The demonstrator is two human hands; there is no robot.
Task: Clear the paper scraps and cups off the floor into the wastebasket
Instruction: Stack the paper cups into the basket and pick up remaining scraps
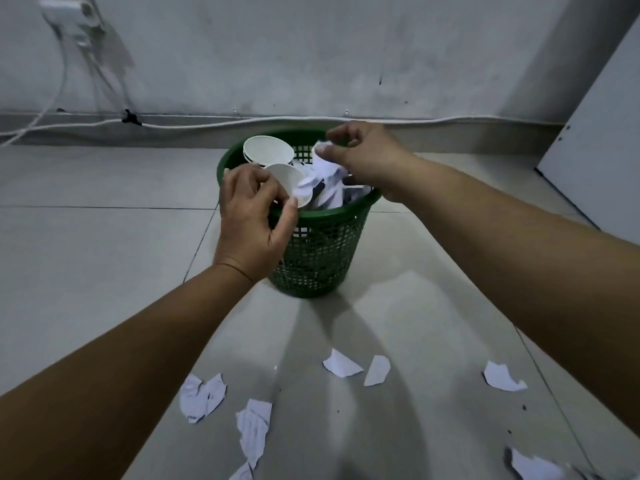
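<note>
A green mesh wastebasket [322, 251] stands on the tiled floor near the wall. It holds white paper cups [268, 150] and crumpled paper [332, 188]. My left hand [252, 216] is at the basket's near left rim, thumb and fingers pinched on the edge of a white paper cup [289, 178] that lies tilted on the pile. My right hand [367, 157] hovers over the basket's right side, thumb and fingers on the top of a crumpled paper scrap [321, 157]. Several torn paper scraps [341, 363] lie on the floor in front of the basket.
More scraps lie at the near left [202, 396], the near middle [254, 427], the right [502, 377] and the bottom right corner [533, 465]. A white cable [207, 124] runs along the skirting. A white panel [595, 140] leans at the right.
</note>
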